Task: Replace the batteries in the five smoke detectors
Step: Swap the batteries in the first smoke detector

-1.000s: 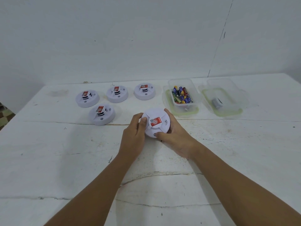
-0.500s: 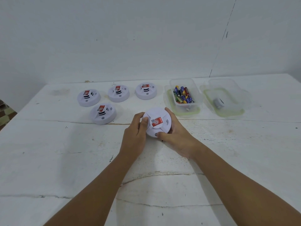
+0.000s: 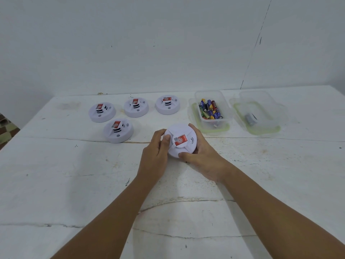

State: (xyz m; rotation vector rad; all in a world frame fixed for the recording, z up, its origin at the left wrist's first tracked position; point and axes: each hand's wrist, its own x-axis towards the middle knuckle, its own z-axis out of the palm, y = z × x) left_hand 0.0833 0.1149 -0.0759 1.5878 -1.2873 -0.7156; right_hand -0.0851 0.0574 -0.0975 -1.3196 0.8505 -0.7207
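Held detector [image 3: 180, 140]: white disc near the table's [image 3: 56, 184] middle, tilted toward the camera, red label, print too small to read.
Left hand [image 3: 155, 157]: grips its left rim, thumb on top.
Right hand [image 3: 202, 157]: fingers curled round its right rim.
Other detectors: three along the far edge [image 3: 101, 111] [image 3: 136, 107] [image 3: 167, 104], one [image 3: 118, 130] nearer.
Battery tub [image 3: 211, 109]: by the far edge, wrappers unreadable.
Second tub [image 3: 257, 111]: toward the far right corner.
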